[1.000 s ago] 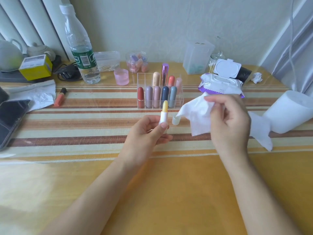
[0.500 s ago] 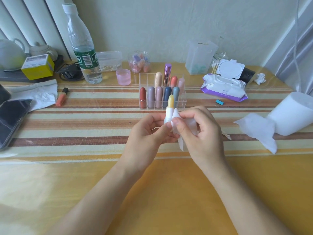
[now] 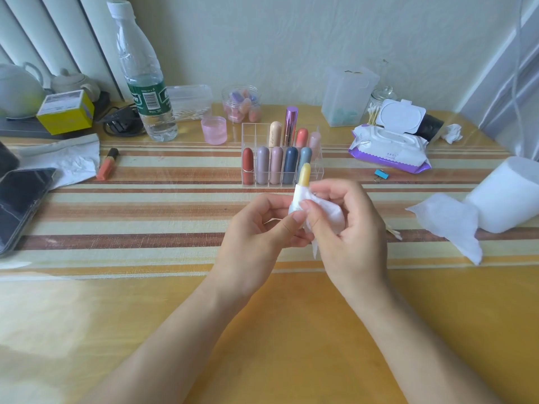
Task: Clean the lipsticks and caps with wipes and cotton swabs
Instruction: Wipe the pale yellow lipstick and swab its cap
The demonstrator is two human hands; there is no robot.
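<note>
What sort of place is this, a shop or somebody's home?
Probably a home dressing table: a clear lipstick organizer, an open wipes pack and a water bottle sit on it.

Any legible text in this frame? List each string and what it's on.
No text can be quoted; nothing reads cleanly.
Bottle label: barcode and white lettering on green, blurred.
Yellow box: printed sticker on top, too small to read.
Wipes pack: small print on the front, too small to read.
Beige lipstick: faint script down the side, unreadable.
</note>
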